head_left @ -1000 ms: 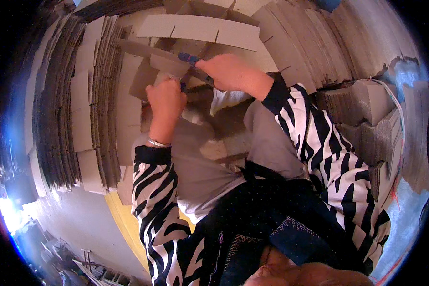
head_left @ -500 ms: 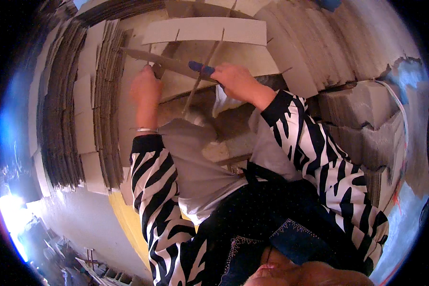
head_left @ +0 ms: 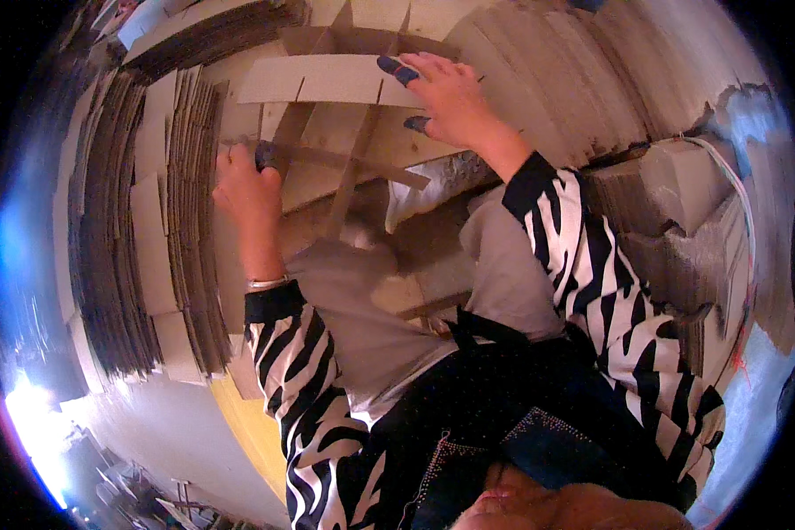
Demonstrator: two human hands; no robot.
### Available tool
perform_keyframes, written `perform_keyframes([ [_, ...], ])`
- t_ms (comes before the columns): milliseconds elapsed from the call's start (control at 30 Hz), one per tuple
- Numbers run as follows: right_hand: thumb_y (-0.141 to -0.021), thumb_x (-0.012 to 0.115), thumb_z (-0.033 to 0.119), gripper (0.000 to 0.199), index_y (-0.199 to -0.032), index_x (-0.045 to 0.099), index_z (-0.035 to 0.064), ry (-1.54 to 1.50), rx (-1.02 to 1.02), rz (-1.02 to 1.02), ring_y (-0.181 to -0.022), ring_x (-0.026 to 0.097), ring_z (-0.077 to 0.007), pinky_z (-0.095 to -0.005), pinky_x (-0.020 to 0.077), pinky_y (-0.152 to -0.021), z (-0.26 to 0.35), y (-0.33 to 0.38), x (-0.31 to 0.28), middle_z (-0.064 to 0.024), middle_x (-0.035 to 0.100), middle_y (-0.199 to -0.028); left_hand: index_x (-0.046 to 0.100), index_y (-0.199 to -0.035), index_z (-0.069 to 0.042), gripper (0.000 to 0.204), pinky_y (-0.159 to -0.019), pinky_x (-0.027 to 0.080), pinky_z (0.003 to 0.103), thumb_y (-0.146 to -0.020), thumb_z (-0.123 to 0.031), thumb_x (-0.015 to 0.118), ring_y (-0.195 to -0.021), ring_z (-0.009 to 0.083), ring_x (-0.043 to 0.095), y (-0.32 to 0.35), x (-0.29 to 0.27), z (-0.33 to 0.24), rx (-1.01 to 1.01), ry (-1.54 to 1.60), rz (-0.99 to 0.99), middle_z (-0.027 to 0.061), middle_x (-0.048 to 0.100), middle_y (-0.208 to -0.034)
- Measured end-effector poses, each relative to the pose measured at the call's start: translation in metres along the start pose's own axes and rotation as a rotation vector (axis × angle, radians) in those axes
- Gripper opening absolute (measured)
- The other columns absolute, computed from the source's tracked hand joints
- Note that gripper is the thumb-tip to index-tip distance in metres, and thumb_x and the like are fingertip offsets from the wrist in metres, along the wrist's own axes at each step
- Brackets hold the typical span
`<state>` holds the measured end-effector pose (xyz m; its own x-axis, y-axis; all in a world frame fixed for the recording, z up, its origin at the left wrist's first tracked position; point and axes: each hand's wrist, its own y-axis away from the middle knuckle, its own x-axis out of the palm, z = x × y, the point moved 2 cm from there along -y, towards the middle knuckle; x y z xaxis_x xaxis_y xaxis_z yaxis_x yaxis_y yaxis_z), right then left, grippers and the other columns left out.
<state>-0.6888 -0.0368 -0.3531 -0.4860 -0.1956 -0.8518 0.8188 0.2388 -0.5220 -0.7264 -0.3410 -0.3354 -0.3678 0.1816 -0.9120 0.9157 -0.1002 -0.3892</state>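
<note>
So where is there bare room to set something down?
The smooth grey surface at lower left looks bare, bordered by brown cardboard stacks and a yellow band. It's crowded near the left hand and right hand, where slotted tan cardboard strips crisscross.

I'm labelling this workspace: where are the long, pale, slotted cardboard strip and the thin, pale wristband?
Long, pale, slotted cardboard strip (head_left: 338, 81): head view, flat face between two slits.
Thin, pale wristband (head_left: 267, 283): head view, middle of the band.
</note>
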Motion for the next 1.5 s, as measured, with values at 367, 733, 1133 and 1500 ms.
perform_keyframes([
  [367,-0.078,0.071,0.038,0.047,-0.108,0.064,0.0028,-0.661,0.546,0.271,-0.094,0.064,-0.0333,-0.0427,0.0485,-0.081,-0.061,-0.046,0.025,-0.0178,0.068,-0.102,0.06,-0.106,-0.009,0.029,-0.075,0.051,0.048,-0.078,-0.018,0.061,-0.093,0.0367,0.064,-0.039,0.023,-0.021,-0.064,-0.03,0.377,0.0162,0.067,-0.099],
  [733,-0.08,0.066,0.037,0.042,-0.104,0.066,0.0039,-0.455,0.746,0.043,-0.089,0.065,-0.0363,-0.0419,0.0499,-0.076,-0.112,-0.062,0.036,-0.02,0.068,-0.096,0.062,-0.101,-0.008,0.023,-0.075,0.051,0.049,-0.079,-0.014,0.058,-0.093,0.039,0.063,-0.055,0.022,-0.034,-0.122,-0.06,0.432,0.0183,0.068,-0.096],
  [1133,-0.081,0.062,0.019,0.023,-0.097,0.062,0.0031,-0.958,0.436,-0.018,-0.083,0.062,-0.0389,-0.0446,0.0472,-0.071,-0.017,-0.063,0.017,-0.0212,0.064,-0.085,0.058,-0.097,-0.006,0.02,-0.074,0.049,0.052,-0.078,-0.01,0.054,-0.09,0.0422,0.062,-0.035,0.033,-0.011,-0.177,0.048,0.371,0.0216,0.066,-0.093],
  [1500,-0.075,0.058,0.007,0.021,-0.097,0.061,0.0068,-0.441,0.16,0.132,-0.085,0.062,-0.0393,-0.0472,0.0493,-0.072,-0.05,-0.029,-0.005,-0.0191,0.064,-0.085,0.06,-0.1,-0.006,0.023,-0.076,0.049,0.051,-0.079,-0.012,0.053,-0.094,0.0409,0.062,-0.028,0.057,-0.004,-0.107,0.071,0.341,0.0193,0.066,-0.096],
])
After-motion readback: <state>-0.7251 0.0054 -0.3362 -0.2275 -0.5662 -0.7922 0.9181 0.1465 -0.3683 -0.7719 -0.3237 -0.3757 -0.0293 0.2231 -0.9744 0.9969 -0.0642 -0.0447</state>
